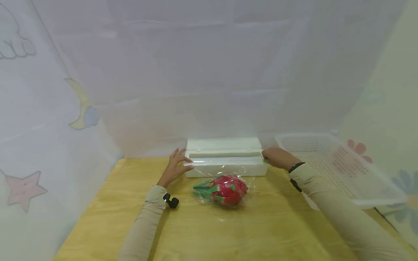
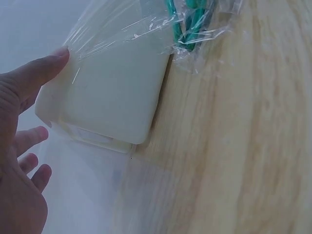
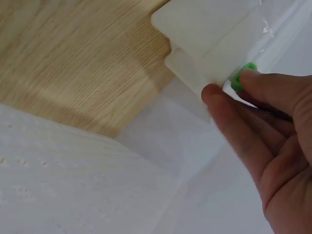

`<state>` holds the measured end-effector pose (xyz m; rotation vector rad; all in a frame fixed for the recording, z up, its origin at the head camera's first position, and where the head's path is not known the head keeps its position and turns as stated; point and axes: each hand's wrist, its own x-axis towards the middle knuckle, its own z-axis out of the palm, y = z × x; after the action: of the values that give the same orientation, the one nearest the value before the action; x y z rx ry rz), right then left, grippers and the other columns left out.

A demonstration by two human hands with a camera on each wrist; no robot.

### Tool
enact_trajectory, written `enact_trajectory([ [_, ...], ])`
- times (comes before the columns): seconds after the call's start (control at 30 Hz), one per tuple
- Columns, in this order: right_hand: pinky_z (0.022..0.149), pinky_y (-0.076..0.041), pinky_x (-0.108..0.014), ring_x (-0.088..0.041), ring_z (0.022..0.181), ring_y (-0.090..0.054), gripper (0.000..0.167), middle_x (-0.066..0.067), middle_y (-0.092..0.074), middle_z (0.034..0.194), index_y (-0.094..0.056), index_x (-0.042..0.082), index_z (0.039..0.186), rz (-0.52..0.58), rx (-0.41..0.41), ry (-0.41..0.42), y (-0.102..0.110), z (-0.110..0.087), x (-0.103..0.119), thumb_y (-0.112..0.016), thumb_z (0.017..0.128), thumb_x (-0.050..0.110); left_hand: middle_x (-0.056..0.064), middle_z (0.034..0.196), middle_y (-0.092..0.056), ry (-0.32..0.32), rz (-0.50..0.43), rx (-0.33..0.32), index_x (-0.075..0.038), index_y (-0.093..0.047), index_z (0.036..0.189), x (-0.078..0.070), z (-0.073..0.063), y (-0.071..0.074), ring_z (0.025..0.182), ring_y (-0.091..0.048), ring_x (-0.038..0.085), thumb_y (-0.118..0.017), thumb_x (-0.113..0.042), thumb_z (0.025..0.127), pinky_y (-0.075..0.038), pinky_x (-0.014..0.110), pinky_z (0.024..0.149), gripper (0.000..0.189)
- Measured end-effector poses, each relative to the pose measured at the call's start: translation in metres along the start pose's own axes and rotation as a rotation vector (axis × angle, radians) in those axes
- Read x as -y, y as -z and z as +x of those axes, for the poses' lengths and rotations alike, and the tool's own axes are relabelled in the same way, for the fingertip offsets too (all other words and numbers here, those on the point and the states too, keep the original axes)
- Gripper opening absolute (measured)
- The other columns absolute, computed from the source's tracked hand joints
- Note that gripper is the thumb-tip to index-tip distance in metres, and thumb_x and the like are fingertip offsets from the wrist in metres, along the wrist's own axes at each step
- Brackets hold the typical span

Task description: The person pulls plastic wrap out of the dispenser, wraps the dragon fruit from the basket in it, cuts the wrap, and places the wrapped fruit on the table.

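Note:
A white cling film box (image 1: 228,170) sits at the back of the table, its lid (image 1: 223,144) raised behind it. Clear film (image 2: 114,36) stretches from its front edge over a red dragon fruit (image 1: 230,190) with green scales, which lies wrapped in front. My left hand (image 1: 176,168) rests at the box's left end, the thumb pressing the film at the edge and the other fingers spread. At the right end, my right hand (image 3: 273,122) pinches a small green slide cutter (image 3: 237,84) between thumb and index finger.
A white perforated plastic basket (image 1: 375,201) stands at the right of the wooden table (image 1: 202,239). Behind the box hangs a pale fabric backdrop (image 1: 209,72). Dark cameras are strapped to both wrists.

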<state>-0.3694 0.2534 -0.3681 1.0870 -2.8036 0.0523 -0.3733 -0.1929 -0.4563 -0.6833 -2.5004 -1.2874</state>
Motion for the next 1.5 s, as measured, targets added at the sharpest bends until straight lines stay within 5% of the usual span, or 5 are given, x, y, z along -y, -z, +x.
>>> enact_trajectory([
  [0.27, 0.067, -0.056, -0.043, -0.033, 0.083, -0.067, 0.023, -0.021, -0.068, 0.1, -0.064, -0.005, 0.111, -0.106, -0.122, -0.079, 0.01, -0.008, 0.015, -0.07, 0.09, 0.002, 0.028, 0.156, -0.03, 0.029, 0.051, -0.019, -0.004, -0.074, 0.107, -0.009, 0.014, 0.008, 0.147, -0.007, 0.052, -0.078, -0.021, 0.087, -0.007, 0.073, 0.111, 0.027],
  [0.63, 0.068, -0.057, -0.044, -0.034, 0.089, -0.068, 0.036, -0.021, -0.067, 0.107, -0.066, -0.004, 0.117, -0.168, -0.307, -0.055, -0.002, -0.014, 0.029, -0.078, 0.087, 0.009, 0.021, 0.161, -0.026, 0.224, -0.214, -0.024, 0.002, -0.065, 0.125, -0.007, 0.027, 0.004, 0.152, -0.004, 0.038, -0.068, -0.012, 0.093, -0.005, 0.063, 0.118, 0.035],
  [0.87, 0.082, -0.056, -0.049, -0.036, 0.099, -0.067, 0.04, -0.02, -0.068, 0.111, -0.064, -0.004, 0.122, -0.08, -0.446, 0.065, -0.01, -0.015, 0.067, -0.076, 0.088, 0.013, 0.032, 0.146, -0.043, -0.05, -0.01, -0.209, 0.007, -0.061, 0.123, -0.025, 0.016, 0.011, 0.141, -0.026, 0.049, -0.068, -0.004, 0.09, -0.015, 0.065, 0.114, 0.036],
  [1.13, 0.092, -0.052, -0.051, -0.035, 0.113, -0.063, 0.044, -0.018, -0.065, 0.123, -0.061, -0.002, 0.13, 0.079, -0.425, 0.12, -0.023, -0.018, 0.097, -0.073, 0.092, 0.019, 0.026, 0.147, -0.044, -0.31, 0.185, 0.02, -0.002, -0.059, 0.132, -0.055, -0.027, -0.001, 0.136, -0.036, 0.045, -0.068, -0.029, 0.097, -0.031, 0.067, 0.106, 0.045],
  [1.5, 0.096, -0.049, -0.055, -0.036, 0.122, -0.056, 0.059, -0.017, -0.059, 0.134, -0.052, 0.001, 0.141, 0.239, -0.334, 0.109, -0.037, -0.02, 0.117, -0.067, 0.096, 0.037, 0.016, 0.142, -0.054, -0.319, 0.392, 0.192, -0.004, -0.058, 0.138, -0.067, -0.051, -0.03, 0.131, -0.048, 0.033, -0.079, -0.05, 0.081, -0.039, 0.055, 0.108, 0.076],
])
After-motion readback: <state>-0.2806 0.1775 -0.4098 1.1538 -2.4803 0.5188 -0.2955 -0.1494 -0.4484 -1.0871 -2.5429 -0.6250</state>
